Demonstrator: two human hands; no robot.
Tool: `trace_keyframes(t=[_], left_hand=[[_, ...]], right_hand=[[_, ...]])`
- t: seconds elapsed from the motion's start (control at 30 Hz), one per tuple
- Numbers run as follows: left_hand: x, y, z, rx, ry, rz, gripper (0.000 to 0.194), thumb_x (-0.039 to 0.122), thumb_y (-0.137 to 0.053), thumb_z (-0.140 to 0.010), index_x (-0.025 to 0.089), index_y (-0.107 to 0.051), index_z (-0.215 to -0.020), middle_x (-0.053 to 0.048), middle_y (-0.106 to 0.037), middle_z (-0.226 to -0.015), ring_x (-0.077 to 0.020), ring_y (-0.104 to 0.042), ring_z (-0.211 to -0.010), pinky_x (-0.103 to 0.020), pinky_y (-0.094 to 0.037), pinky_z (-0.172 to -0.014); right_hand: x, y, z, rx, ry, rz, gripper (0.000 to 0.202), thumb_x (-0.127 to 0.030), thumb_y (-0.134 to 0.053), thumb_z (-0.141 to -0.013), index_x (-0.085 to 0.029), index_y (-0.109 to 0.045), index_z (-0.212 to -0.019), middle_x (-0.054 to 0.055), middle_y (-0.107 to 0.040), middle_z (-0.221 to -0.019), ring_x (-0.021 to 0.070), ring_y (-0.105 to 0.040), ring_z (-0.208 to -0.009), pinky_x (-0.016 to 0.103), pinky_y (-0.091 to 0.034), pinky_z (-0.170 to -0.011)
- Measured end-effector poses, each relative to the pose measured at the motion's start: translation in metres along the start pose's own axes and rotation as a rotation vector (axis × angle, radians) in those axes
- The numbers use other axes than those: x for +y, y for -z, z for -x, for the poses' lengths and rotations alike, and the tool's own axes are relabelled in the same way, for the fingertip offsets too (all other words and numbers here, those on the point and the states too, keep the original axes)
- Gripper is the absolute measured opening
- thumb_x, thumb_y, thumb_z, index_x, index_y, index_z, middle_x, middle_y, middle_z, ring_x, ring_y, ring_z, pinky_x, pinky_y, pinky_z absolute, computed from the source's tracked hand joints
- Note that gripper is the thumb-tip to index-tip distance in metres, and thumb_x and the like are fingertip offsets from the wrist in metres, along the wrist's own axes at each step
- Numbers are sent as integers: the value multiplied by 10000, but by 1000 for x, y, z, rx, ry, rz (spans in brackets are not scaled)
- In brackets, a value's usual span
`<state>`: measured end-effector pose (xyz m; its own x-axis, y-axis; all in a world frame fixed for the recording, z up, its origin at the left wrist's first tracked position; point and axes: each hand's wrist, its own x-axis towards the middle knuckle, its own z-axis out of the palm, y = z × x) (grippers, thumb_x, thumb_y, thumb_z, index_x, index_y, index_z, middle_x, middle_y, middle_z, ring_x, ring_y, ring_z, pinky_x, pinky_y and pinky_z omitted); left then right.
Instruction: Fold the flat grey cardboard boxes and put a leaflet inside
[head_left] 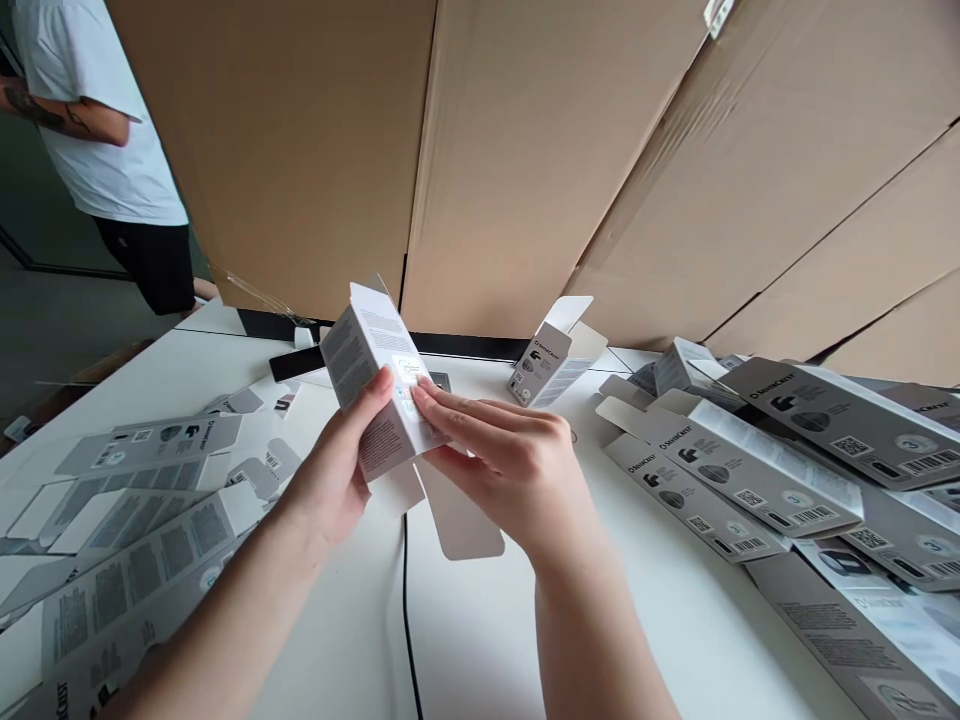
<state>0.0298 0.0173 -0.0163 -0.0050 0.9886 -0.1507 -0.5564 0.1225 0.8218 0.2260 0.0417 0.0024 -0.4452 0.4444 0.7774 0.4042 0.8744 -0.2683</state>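
A white and grey cardboard box (pixel 386 375), printed with small text, is tilted above the middle of the table. Flaps stand open at its upper end, and a long flap (pixel 461 510) hangs from its lower end. Around its left side my left hand (pixel 341 465) is closed, thumb on the front edge. My right hand (pixel 510 445) is closed against the box's lower right, fingertips pressing beside a pale round sticker (pixel 410 368). The right thumb is partly hidden under the fingers.
Flattened boxes (pixel 150 540) lie at left; folded boxes (pixel 757 465) are piled at right. One open box (pixel 555 355) stands at the back near a cardboard wall (pixel 510 160). A black cable (pixel 409 610) crosses the table (pixel 480 640). A person (pixel 112 130) stands far left.
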Motion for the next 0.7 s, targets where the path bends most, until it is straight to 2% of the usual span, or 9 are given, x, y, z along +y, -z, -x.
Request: trace_keyframes(t=[0.1,0.2,0.27,0.33,0.43,0.53,0.63,0.7], left_hand=[[5,5,-1,-23,-23,77,705,783,-981,-864,278,-831,-1333,-127,-876,-1375,-484,-768,-1454,-577,-724,-1120],[9,18,-5,-122,-131,154,761,888,-925,-864,306,-829,-1344,-121,-869,-1405,-503,-727,-1520,-630,-716,-1145],[9,24,-7,-179,-244,159,795,928,-908,-860,326,-829,-1373,-115,-865,-1422,-499,-679,-1591,-650,-689,-1201],[6,26,-8,-232,-394,150,880,952,-930,-818,347,-812,-1446,-116,-836,-1504,-507,-601,-1673,-675,-645,-1271],[0,23,-7,-353,-592,144,1031,966,-987,-719,407,-762,-1554,-103,-765,-1642,-539,-479,-1763,-727,-574,-1343],[-4,20,-5,-389,-607,138,1101,924,-1034,-697,430,-722,-1630,-90,-728,-1697,-532,-455,-1781,-731,-527,-1390],[1,20,-3,-250,-517,149,1020,827,-1091,-696,364,-784,-1552,-104,-782,-1591,-519,-568,-1697,-681,-594,-1341],[7,21,-3,-128,-480,145,910,758,-1109,-694,341,-831,-1454,-93,-834,-1448,-500,-657,-1605,-626,-667,-1258]], right_hand=[[-1,2,-3,90,-178,-175,321,-148,-822,-1052,-337,-976,-1260,-5,-967,-1110,271,-947,-907,370,-771,-714],[-4,4,-9,127,-447,-410,152,-223,-847,-996,-298,-980,-997,-22,-888,-818,218,-853,-723,346,-732,-662],[-5,5,-14,74,-601,-606,102,-323,-919,-952,-260,-926,-872,8,-865,-814,225,-832,-755,348,-711,-670],[-5,3,-18,-26,-713,-787,215,-403,-998,-885,-238,-870,-837,28,-851,-829,226,-805,-779,346,-686,-679],[-5,-6,-22,-179,-824,-962,388,-443,-1070,-789,-228,-747,-815,-8,-762,-759,177,-704,-713,307,-619,-656],[-9,-19,-22,-258,-821,-1011,418,-442,-1035,-818,-236,-674,-860,-49,-664,-741,132,-586,-664,261,-514,-598],[-8,-26,-17,-319,-655,-923,247,-324,-877,-914,-249,-647,-864,-45,-641,-780,133,-552,-677,267,-503,-593],[-1,-22,-11,-399,-543,-744,242,-227,-808,-927,-255,-605,-798,-52,-619,-740,134,-547,-654,268,-498,-571]])
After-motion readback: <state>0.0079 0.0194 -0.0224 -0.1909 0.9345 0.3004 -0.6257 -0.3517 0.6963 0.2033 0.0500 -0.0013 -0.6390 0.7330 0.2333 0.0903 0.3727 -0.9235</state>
